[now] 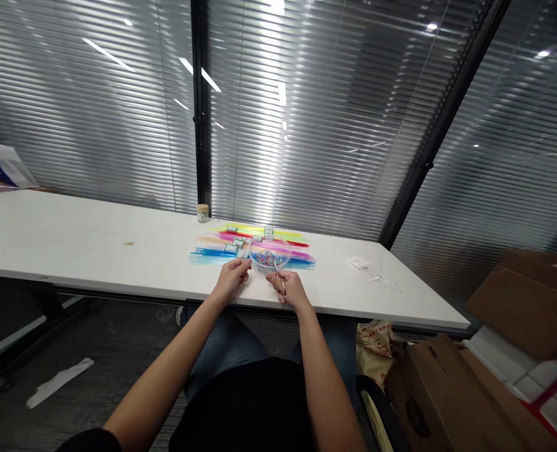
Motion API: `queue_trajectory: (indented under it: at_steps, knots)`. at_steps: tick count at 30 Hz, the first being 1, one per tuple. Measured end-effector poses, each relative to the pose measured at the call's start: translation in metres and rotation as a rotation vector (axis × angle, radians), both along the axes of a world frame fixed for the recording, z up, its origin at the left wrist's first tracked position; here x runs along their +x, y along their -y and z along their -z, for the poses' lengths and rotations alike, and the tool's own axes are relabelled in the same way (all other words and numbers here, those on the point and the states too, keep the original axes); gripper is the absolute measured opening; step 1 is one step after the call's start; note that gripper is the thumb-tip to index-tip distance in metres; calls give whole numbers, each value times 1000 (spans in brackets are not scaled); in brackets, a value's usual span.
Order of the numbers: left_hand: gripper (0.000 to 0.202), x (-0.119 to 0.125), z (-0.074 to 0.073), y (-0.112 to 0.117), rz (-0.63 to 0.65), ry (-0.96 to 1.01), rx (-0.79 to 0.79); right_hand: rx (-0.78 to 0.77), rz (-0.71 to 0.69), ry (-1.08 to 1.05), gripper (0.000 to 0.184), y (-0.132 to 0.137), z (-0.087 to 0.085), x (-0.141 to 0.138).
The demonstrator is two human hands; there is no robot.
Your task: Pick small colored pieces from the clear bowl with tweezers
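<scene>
A clear round bowl stands near the front of the table, with many small colourful bits inside. My right hand is closed round the handles of a pair of scissors, whose blades point up over the bowl's near side. At the bowl's left edge, my left hand is closed in a pinch; whatever lies between its fingertips is too small to make out. Behind and beside the bowl lie bundles of thin coloured sticks, among them blue sticks, red sticks and yellow sticks, several with paper labels.
A small jar with a tan lid stands at the table's back edge. Crumpled clear plastic lies to the right on the white table. Cardboard boxes are stacked at the lower right. Window blinds rise behind the table.
</scene>
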State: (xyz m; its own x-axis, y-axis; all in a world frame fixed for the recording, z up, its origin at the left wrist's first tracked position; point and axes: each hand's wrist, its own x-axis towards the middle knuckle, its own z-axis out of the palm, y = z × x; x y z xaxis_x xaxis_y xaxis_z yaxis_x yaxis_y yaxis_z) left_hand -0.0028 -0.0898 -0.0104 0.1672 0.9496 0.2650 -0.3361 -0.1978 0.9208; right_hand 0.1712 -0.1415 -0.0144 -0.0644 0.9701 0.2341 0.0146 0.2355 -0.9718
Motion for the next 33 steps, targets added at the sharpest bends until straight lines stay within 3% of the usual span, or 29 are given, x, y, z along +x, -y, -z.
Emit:
queue_trajectory:
  at_steps: [16, 33]
  knots:
    - [41, 0, 2, -1, -14, -1, 1, 9, -20, -17, 44, -1, 2, 1]
    - [40, -2, 6, -3, -20, -240, 140, 16, -42, 10, 42, 2, 1, 1]
